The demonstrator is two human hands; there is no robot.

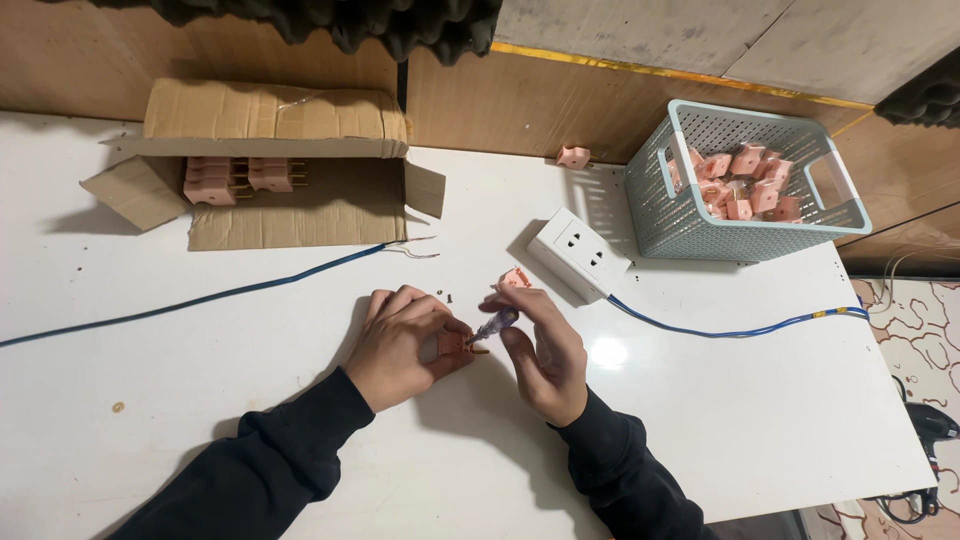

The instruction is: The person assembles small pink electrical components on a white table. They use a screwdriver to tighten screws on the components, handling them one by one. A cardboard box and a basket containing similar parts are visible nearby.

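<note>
Work is now on one pink plug (452, 342), which my left hand (400, 345) pinches against the white table (700, 420). My right hand (540, 355) is closed around a small screwdriver (494, 324) with a clear handle, and its tip goes down to the plug. So both hands are close together, each one clamped on its own thing. I cannot tell if the screw is going in or out; it is too small to see.

About progress, I judge it is somewhere in the middle. The pale blue basket (745, 180) on the right holds many pink plugs, and the open cardboard box (270, 165) on the left has only a few, in a neat row. Which pile is the finished one, the picture does not say. One loose plug (573, 156) lies near the wall, and another pink piece (516, 278) lies just beside my right fingers. A white socket block (578, 254) with a blue cable (740, 330) lies near, and a second blue wire (200, 298) with bare ends is not joined to anything.
</note>
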